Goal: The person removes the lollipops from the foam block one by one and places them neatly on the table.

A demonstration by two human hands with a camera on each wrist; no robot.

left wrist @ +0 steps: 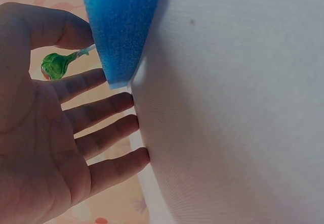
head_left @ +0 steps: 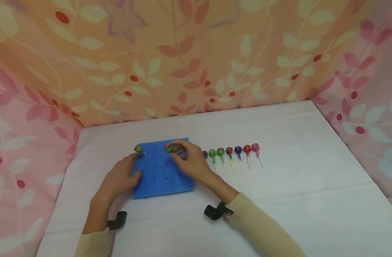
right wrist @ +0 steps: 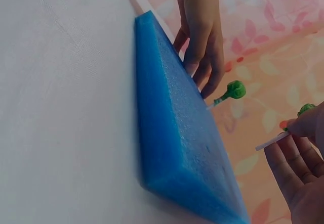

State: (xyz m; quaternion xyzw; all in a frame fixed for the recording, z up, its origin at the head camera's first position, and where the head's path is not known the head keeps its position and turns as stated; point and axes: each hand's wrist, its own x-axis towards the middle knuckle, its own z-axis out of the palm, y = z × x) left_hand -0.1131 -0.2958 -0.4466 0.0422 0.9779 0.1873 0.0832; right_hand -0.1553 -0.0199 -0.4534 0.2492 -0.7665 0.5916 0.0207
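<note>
A blue foam block (head_left: 164,184) with rows of small holes lies flat on the table. One red-and-green lollipop (head_left: 138,148) stands tilted by its stick in the block's far left corner. My left hand (head_left: 120,176) rests along the block's left edge, thumb on its top; in the left wrist view the fingers (left wrist: 101,118) look nearly straight. Above the far part of the block, my right hand (head_left: 196,160) pinches another red-and-green lollipop (head_left: 168,147). Its white stick (right wrist: 271,142) shows in the right wrist view, its tip apart from the foam.
To the right of the block, several wrapped lollipops (head_left: 229,151) lie in a row, sticks toward me; my right hand partly covers the row's left end. White cloth (head_left: 295,171) covers the table. Leaf-patterned curtains (head_left: 196,71) hang behind and at both sides.
</note>
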